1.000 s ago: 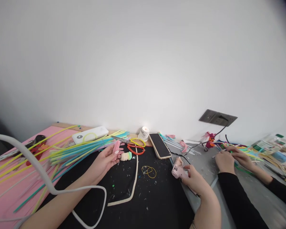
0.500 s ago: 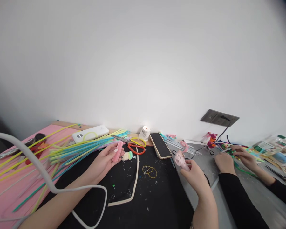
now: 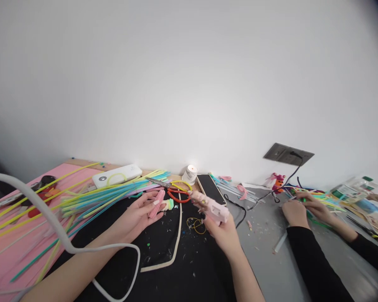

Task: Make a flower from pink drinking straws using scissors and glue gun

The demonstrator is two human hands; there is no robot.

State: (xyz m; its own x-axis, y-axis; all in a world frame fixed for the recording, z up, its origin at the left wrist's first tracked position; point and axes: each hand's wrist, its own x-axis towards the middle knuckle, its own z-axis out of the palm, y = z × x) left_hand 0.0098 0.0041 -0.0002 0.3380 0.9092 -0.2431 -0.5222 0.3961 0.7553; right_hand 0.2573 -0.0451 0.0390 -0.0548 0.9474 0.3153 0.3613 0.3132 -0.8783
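Observation:
My left hand (image 3: 137, 216) lies palm up over the black mat (image 3: 164, 256), its fingers closed round a small pink ribbed piece (image 3: 158, 203). Just beyond that piece sits a little cream and green fuzzy piece (image 3: 168, 205). My right hand (image 3: 222, 231) grips a pink glue gun (image 3: 209, 207) above the mat, nozzle pointing left toward the pink piece; its black cord (image 3: 255, 201) trails right to the wall socket (image 3: 288, 154).
A fan of yellow, green and blue sticks (image 3: 107, 193) lies left, with scissors (image 3: 173, 188), a lit candle (image 3: 189, 173), a phone (image 3: 210, 188) and a power bank (image 3: 117, 176) near the wall. Another person's hands (image 3: 305, 209) in black sleeves work on the grey table at right.
My right hand lifted the glue gun off the grey table and carried it left over the black mat, toward the pink piece. My left hand barely moved.

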